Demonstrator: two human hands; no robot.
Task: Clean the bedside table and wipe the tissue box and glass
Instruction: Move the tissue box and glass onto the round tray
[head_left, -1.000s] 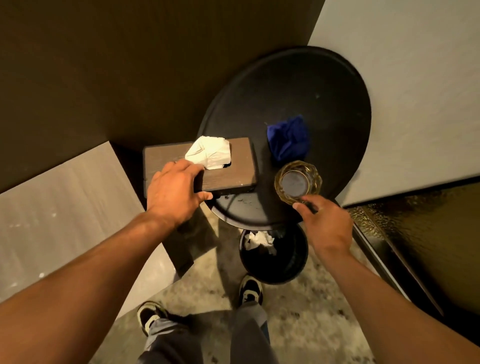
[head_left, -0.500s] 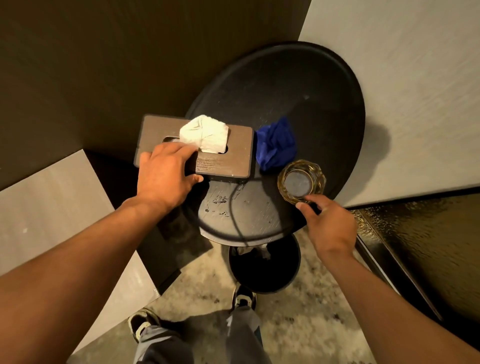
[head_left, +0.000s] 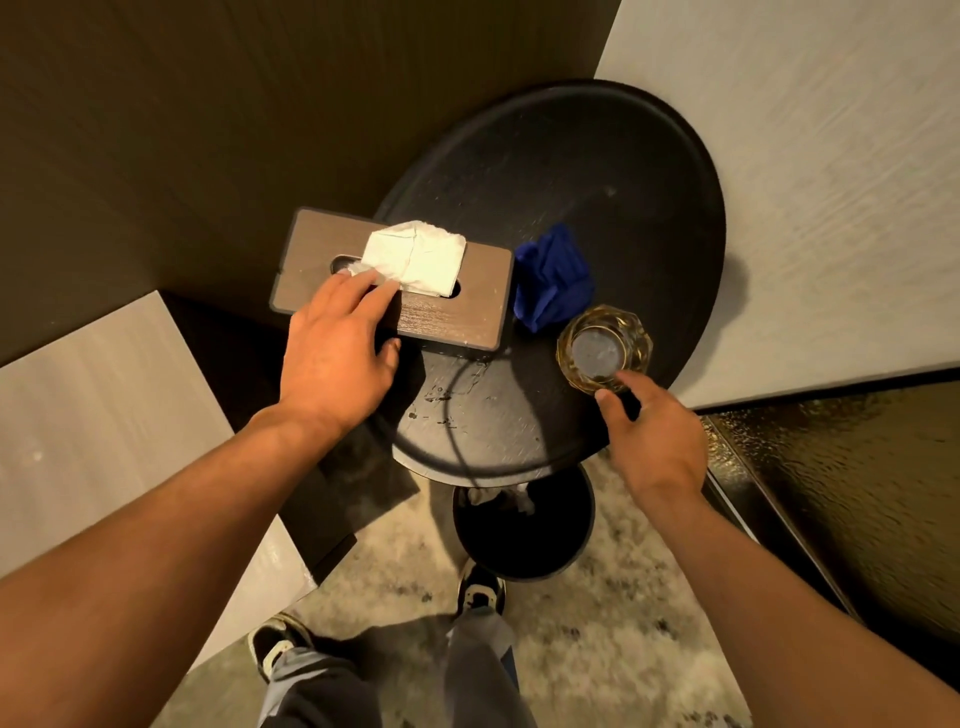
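Wood-grain tissue box (head_left: 447, 312) under left hand (head_left: 337, 358); right hand (head_left: 654, 441) touches faceted glass (head_left: 602, 348).

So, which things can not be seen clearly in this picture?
All from the head view:
- Front side of the tissue box: covered by the left hand.
- Near side of the glass: the right hand hides how it is gripped.
- Bin contents: the table covers most of the opening.
- Blue cloth: too crumpled to judge wetness.
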